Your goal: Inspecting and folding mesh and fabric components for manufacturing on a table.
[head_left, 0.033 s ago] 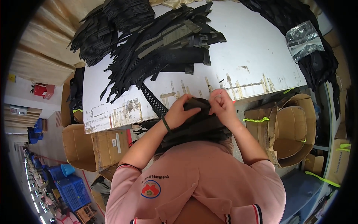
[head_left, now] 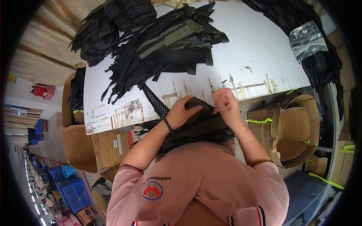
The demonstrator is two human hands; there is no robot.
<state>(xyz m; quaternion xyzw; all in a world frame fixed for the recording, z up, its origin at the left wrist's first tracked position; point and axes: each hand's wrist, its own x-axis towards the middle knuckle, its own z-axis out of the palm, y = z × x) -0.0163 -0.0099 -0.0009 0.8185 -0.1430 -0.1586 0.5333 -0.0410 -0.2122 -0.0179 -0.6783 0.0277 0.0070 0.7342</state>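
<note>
My left hand [head_left: 180,114] is closed on the edge of a black fabric piece [head_left: 203,109], thumb on top. This piece lies over a stack of dark strips [head_left: 200,132] on my lap, just below the table's front edge. At the right edge of the piece is my right hand [head_left: 227,106], its fingers curled in; whether something thin is pinched there is hidden. A black mesh strap [head_left: 154,98] runs from the table down toward my left wrist. On the table, a loose heap of black mesh and webbing straps [head_left: 166,49] spreads out.
Behind the heap, stacked black pieces [head_left: 113,26] stand on the white table [head_left: 256,49]. Black fabric and a clear plastic bag [head_left: 308,39] lie at the right end. Open cardboard boxes stand left [head_left: 109,148] and right [head_left: 298,128] of me. Blue crates [head_left: 71,188] are farther left.
My right hand has shifted slightly up and to the right, off the top of the black piece, whose right corner now shows more. My left hand keeps its place.
</note>
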